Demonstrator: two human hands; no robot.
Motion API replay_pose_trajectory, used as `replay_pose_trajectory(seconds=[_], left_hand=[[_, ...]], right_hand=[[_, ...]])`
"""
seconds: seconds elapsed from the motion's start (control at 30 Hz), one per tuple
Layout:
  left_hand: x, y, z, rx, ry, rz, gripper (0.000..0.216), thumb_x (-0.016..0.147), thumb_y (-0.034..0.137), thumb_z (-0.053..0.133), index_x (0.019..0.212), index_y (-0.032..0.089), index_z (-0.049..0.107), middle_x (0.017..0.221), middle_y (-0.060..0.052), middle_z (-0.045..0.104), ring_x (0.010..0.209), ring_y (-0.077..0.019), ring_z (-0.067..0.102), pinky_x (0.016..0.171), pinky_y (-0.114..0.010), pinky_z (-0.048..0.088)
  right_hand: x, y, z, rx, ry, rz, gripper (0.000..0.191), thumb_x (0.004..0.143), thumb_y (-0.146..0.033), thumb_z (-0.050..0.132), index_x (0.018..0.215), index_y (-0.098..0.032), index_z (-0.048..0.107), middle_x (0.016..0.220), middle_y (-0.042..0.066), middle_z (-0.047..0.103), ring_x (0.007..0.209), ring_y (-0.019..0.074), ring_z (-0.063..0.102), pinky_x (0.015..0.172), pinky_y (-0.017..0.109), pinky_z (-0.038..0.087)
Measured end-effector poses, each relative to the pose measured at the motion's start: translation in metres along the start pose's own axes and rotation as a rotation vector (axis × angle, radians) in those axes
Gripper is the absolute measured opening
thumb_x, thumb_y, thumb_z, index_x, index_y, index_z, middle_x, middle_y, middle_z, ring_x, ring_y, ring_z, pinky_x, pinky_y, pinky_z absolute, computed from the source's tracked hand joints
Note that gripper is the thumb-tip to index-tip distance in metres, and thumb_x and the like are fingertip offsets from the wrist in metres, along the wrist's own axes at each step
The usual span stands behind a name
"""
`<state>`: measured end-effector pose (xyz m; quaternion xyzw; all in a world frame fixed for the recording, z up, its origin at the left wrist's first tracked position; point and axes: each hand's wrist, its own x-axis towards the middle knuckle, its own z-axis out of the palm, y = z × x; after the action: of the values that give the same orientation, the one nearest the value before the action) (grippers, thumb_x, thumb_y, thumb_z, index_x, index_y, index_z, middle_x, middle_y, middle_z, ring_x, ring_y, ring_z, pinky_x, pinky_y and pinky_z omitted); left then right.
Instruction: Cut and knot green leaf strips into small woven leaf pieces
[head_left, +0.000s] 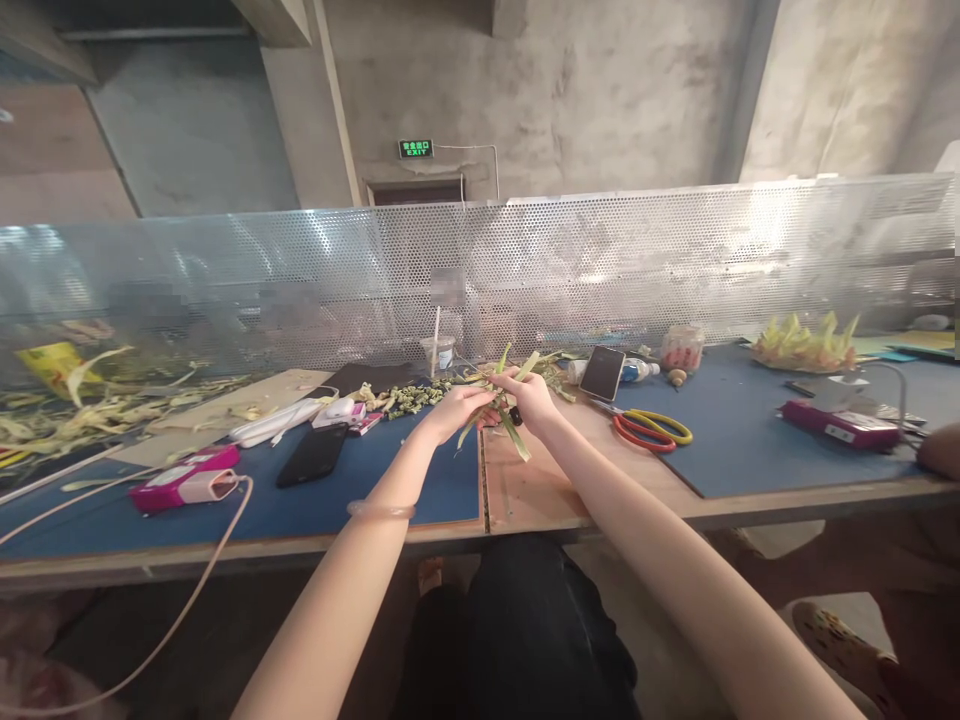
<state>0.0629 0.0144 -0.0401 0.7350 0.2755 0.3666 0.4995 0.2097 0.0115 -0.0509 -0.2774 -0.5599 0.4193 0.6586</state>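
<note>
Both of my hands meet over the middle of the table, working on green leaf strips (512, 428). My left hand (459, 408) is closed, its fingers pinching the strips from the left. Closed round the same bundle from above is my right hand (527, 393), with loose leaf ends sticking up and hanging down past it. A clear bangle (380, 511) sits on my left forearm. Just behind the hands lies a small heap of green folded pieces (410, 398).
Red-and-yellow scissors (651, 428) lie right of my hands, with a propped phone (602, 373) behind them. A black phone (313, 454), a pink device with a cable (187, 485) and leaf scraps (90, 410) are on the left. A perforated metal screen (525, 270) backs the table. Another person's arm (939, 450) rests at the right edge.
</note>
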Motion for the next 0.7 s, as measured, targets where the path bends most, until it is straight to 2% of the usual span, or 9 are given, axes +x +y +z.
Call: replay_pose_trajectory(seconds=[0.27,0.5,0.7], left_hand=[[0.001,0.0,0.0,-0.057,0.006,-0.032,0.026,0.076,0.035,0.058,0.084,0.013,0.069,0.066,-0.009,0.068,0.061,-0.0184,0.061,0.048,-0.025,0.037],[-0.002,0.001,-0.002,-0.117,0.033,-0.054,0.04,0.078,0.049,0.052,0.089,0.013,0.066,0.069,-0.01,0.067,0.062,-0.0185,0.062,0.048,-0.025,0.038],[0.0,-0.001,-0.007,-0.19,0.087,-0.037,0.039,0.078,0.05,0.052,0.086,0.013,0.059,0.053,-0.002,0.055,0.048,-0.0107,0.052,0.039,-0.018,0.029]], right_hand=[[-0.002,-0.002,0.003,0.021,0.03,-0.017,0.028,0.06,-0.04,0.069,0.057,-0.018,0.052,0.058,-0.004,0.05,0.045,0.0085,0.042,0.043,0.025,0.032],[0.011,-0.001,0.007,-0.029,-0.13,0.04,0.024,0.057,-0.036,0.071,0.057,-0.016,0.059,0.052,-0.004,0.05,0.047,0.0075,0.04,0.046,0.023,0.03],[0.04,0.004,0.012,-0.039,-0.227,0.106,0.023,0.056,-0.033,0.073,0.061,-0.013,0.063,0.061,0.0,0.057,0.053,0.0078,0.044,0.047,0.022,0.03]])
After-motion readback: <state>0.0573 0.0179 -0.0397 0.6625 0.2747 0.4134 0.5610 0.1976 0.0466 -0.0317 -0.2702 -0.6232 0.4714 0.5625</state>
